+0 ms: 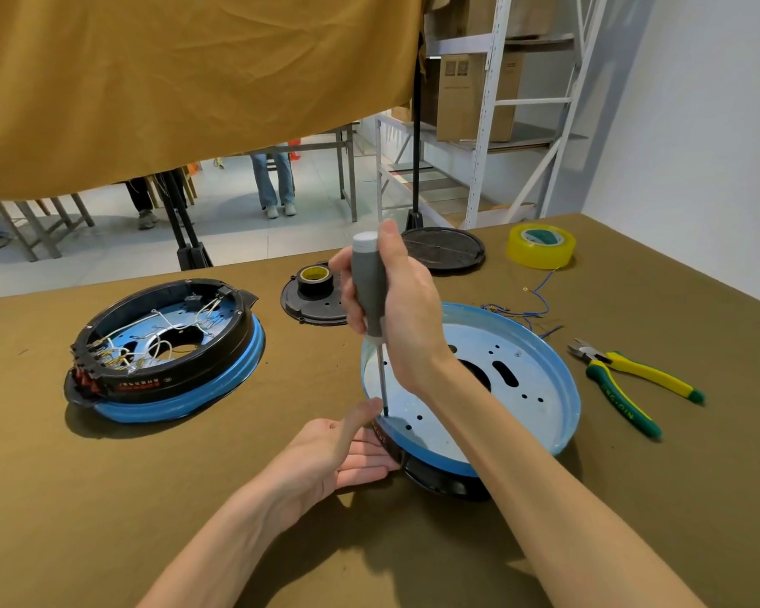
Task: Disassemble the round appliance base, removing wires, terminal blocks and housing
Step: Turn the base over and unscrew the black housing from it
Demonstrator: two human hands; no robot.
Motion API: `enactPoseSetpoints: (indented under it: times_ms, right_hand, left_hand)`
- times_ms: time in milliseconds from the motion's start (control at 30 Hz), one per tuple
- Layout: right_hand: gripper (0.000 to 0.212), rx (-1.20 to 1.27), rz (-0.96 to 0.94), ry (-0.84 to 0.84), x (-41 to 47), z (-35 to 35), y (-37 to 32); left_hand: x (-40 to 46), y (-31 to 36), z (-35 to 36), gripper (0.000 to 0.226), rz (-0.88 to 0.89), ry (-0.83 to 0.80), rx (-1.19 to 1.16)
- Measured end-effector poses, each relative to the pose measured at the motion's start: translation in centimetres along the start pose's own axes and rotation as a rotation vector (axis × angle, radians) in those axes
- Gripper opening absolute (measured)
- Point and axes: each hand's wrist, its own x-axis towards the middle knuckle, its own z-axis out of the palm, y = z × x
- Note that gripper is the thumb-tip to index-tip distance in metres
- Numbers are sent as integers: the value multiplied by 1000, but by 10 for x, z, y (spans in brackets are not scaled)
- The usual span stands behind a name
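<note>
A round blue-rimmed appliance base [532, 388] lies in front of me, its pale perforated plate facing up, tilted over a black housing part underneath. My right hand [406, 309] grips a grey-handled screwdriver [367, 287] held upright, tip down at the plate's near-left edge. My left hand [347, 449] holds the base's left rim, thumb up beside the screwdriver shaft, fingers under the edge. A second base [167, 353] with white wires, a black ring housing and red terminal blocks sits at the left.
Green-and-yellow cutters [632, 383] lie at the right. Loose blue wires [532, 309] lie behind the base. A yellow tape roll [540, 245], a black lid [444, 247] and a black plate carrying a tape roll [314, 280] sit at the back. People stand beyond the table.
</note>
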Motion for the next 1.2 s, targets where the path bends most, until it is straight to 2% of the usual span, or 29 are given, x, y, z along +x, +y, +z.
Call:
enactPoseSetpoints:
  times_ms: [133,267,400,467,633,767,933,1100,1133,1200]
  right_hand:
    - [56,-29,-20,4,-1,-1,0]
    - [37,-7,-79,44,-1,-5,-2]
    - [57,109,65,48,1,-10,-5]
    - [60,154,77,40,2,-12,-5]
    - [39,-10,-64,107,1,-11,-2]
    - [43,-360,-208,104,-3,-15,-9]
    - [30,-881,-376,84,-6,-38,-41]
    - [44,-1700,-350,-134,2,-42,-76]
    - [43,-1740,-319,-192,4,-42,-84]
    - [31,-1626,-159,-374,6,-42,-100]
  left_hand:
    - [-1,1,0,104,-2,6,-5]
    - [-3,3,1,102,7,4,-3]
    - [-5,4,2,101,7,3,0]
    - [-5,4,2,102,9,4,-5]
    - [-3,4,2,102,18,11,-5]
    - [-4,5,3,99,18,8,-6]
    - [-6,6,0,100,19,-24,15]
    - [-9,6,-1,99,28,-41,12]
    - [-9,6,-1,98,34,-40,15]
    - [-10,6,-1,98,43,-36,28]
